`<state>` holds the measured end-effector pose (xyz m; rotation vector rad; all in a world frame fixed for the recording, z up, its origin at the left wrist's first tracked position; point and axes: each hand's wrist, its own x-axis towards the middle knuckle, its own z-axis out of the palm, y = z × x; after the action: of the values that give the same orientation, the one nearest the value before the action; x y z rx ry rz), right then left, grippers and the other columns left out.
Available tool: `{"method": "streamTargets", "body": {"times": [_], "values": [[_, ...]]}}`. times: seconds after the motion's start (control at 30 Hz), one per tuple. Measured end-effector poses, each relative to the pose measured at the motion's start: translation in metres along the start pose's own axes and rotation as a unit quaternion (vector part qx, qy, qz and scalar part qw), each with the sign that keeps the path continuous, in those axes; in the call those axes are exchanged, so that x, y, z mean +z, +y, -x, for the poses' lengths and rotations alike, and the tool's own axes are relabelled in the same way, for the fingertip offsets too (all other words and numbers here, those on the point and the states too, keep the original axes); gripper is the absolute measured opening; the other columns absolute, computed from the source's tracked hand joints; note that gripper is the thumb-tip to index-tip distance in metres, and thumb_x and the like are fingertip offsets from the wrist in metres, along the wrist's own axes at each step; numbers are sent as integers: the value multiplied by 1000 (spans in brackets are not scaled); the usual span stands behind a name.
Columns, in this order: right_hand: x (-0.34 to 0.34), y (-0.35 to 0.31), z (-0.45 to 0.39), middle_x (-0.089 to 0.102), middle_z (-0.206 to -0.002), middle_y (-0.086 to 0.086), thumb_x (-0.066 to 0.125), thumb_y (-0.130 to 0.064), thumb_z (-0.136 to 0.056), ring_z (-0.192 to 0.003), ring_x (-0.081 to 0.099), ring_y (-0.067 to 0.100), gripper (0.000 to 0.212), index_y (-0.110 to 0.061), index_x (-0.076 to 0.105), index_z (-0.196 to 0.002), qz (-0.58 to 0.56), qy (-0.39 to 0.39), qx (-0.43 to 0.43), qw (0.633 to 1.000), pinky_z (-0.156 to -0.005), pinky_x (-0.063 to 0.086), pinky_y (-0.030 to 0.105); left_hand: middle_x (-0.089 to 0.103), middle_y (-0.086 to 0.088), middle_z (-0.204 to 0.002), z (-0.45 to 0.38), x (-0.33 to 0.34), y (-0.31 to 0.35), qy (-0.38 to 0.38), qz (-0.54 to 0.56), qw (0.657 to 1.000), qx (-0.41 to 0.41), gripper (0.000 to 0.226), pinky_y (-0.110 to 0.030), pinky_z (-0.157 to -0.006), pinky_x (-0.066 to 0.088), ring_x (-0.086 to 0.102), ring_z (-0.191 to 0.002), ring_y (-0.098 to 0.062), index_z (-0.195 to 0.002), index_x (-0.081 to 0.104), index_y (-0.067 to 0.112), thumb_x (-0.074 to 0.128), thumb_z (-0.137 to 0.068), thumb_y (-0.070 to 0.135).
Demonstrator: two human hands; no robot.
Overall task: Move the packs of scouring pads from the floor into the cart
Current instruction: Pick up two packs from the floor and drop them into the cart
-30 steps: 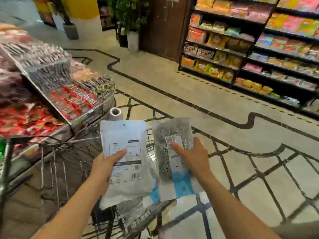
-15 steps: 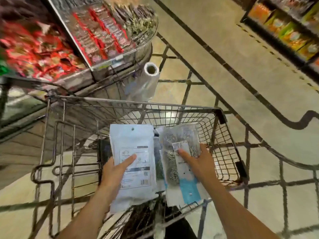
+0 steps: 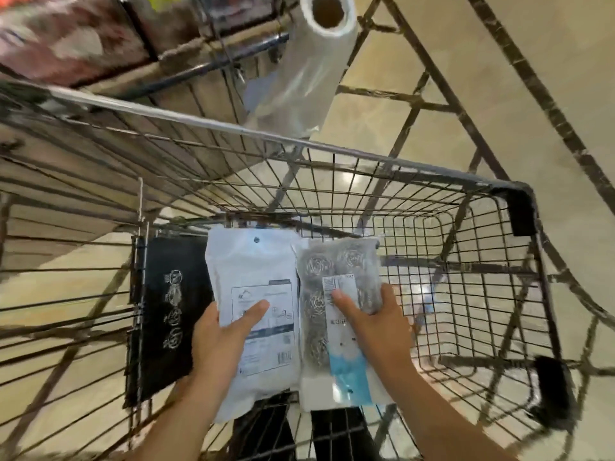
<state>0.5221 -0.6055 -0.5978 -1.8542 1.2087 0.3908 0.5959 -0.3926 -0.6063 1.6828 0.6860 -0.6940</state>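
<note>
both hands have come further down and forward since the earlier frame, so the two packs now hang over the cart [image 3: 392, 163] basket. left hand [image 3: 221, 337] grips the white pack [image 3: 253, 271], thumb across its printed label. right hand [image 3: 376, 324] grips the clear pack of steel scouring pads [image 3: 336, 277], thumb on its barcode sticker, just beside the white one, edges touching. left of the left hand stands a black panel [image 3: 166, 314]. beyond both hands, past the cart's far rim, hangs a roll of plastic bags [image 3: 299, 71].

Glossy plastic packs [image 3: 339, 314] of steel wool, metal wire cart [image 3: 416, 207]
</note>
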Motion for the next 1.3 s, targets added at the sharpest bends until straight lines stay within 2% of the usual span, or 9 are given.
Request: {"method": "streamTargets", "body": {"times": [0.07,0.13,0.23,0.33,0.53,0.7,0.9,1.1,1.3], "values": [[17,12,-10,75,-104,-7,74,-83,-65,-90,74,16,84,-30,53,-127,-17,-11,10,1000,-76,63,42,78,7,-92,-8,4,-13,10,-12,1000,3,30,-32,-74,58,74,-89,-16,-101,73,27,89,-76,19],[29,21,-18,75,-104,-8,73,-87,-60,-91,75,17,87,-36,50,-126,-28,-12,14,999,-81,63,47,78,6,-97,-16,5,-23,25,-25,999,3,36,-38,-82,59,74,-93,-18,-107,74,24,90,-75,22],[37,25,-25,75,-100,-13,73,-85,-60,-91,75,15,72,-44,50,-115,-25,-9,8,1000,-81,63,48,78,3,-105,-26,6,-31,43,-46,998,3,46,-41,-93,57,73,-100,-19,-118,74,19,90,-74,23],[43,25,-32,74,-101,-12,70,-88,-60,-93,74,18,75,-45,48,-118,-15,-18,7,1000,-83,62,50,79,6,-94,-39,6,-32,50,-52,997,-7,34,-33,-83,57,74,-92,-13,-106,77,23,91,-75,19],[45,18,-35,73,-97,-13,64,-91,-59,-90,73,19,82,-41,47,-122,23,-11,11,1000,-83,61,48,81,7,-89,-51,3,-33,55,-66,995,-54,33,-45,-86,61,76,-90,-19,-98,77,24,94,-69,23],[34,6,-21,73,-84,-10,68,-82,-70,-74,73,13,72,-33,48,-120,51,-7,17,999,-73,63,44,76,7,-103,-38,3,-20,60,-113,990,-52,54,-31,-80,54,70,-98,-17,-118,72,24,93,-70,38],[9,-7,-8,63,-123,8,57,-100,-58,-110,66,32,113,-26,35,-140,134,0,36,990,-93,56,51,69,-2,-115,-10,3,-4,119,-243,963,-20,83,-44,-87,56,66,-104,-31,-130,53,24,86,-64,62],[-44,-52,22,37,-157,14,52,-80,-85,-143,39,35,99,-18,27,-157,267,-6,-94,959,-109,45,50,54,-8,-148,56,-16,35,137,-394,904,93,78,-47,-107,45,50,-134,-33,-150,45,23,73,-85,54],[-78,-146,84,47,-150,4,39,-62,-102,-137,45,29,63,-25,35,-153,439,-46,-399,803,-104,43,41,61,-9,-140,166,-77,102,229,-565,757,234,53,-49,-112,40,52,-134,-32,-134,64,23,71,-85,42]]}}
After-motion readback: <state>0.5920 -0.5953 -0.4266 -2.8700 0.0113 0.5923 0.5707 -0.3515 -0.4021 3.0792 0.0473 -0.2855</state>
